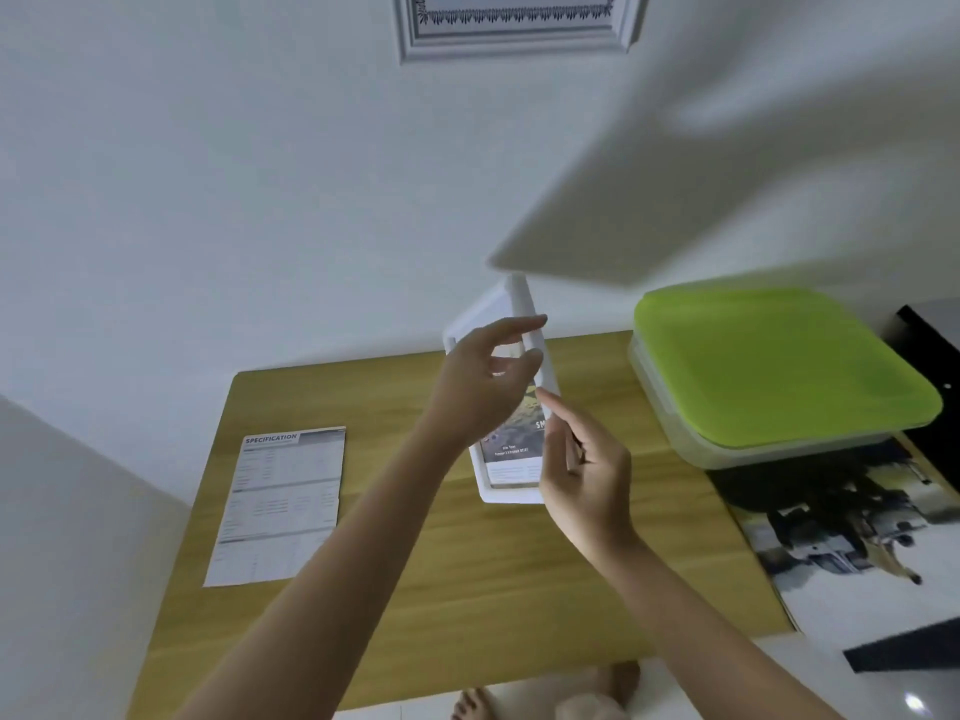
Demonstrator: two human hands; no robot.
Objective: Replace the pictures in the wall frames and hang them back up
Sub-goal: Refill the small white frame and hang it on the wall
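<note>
1. Head view: left hand (485,379) loosely curled, fingertips on the white frame (511,493) held tilted above the wooden table (467,563).
2. Right hand (584,472) pinches the frame's right edge.

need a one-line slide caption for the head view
Both hands, left and right, hold a small white picture frame above a wooden table, another frame already on the wall.
</note>
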